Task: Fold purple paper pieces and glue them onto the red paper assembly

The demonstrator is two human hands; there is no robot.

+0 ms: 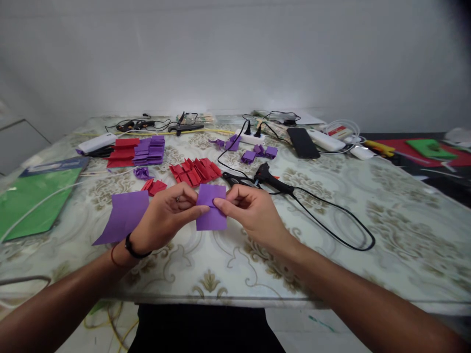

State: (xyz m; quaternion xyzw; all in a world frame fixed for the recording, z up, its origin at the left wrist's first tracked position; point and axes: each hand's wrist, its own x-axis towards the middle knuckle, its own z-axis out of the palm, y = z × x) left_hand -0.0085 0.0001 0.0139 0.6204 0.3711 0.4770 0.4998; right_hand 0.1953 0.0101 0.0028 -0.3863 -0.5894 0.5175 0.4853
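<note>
Green pack [55, 167]: green sheets [37, 206], apparently in clear wrapping.
Purple sheet [123, 213]: lies on your tabletop [405, 255], unfolded, seemingly left to do.
Red stack [123, 153], purple stack [149, 151]: folded pieces, apparently done.
Left hand [165, 214]: your grip pinches the purple piece [211, 219].
Purple piece: between your hands, seemingly creased across, part-folded.
Right hand [255, 209]: your grip pinches its other side.

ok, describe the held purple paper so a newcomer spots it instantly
Over the floral table, find the person's left hand and right hand. Each pinches one side of the purple paper. Unlike the purple sheet lying to its left, it's gripped by both hands.
</note>
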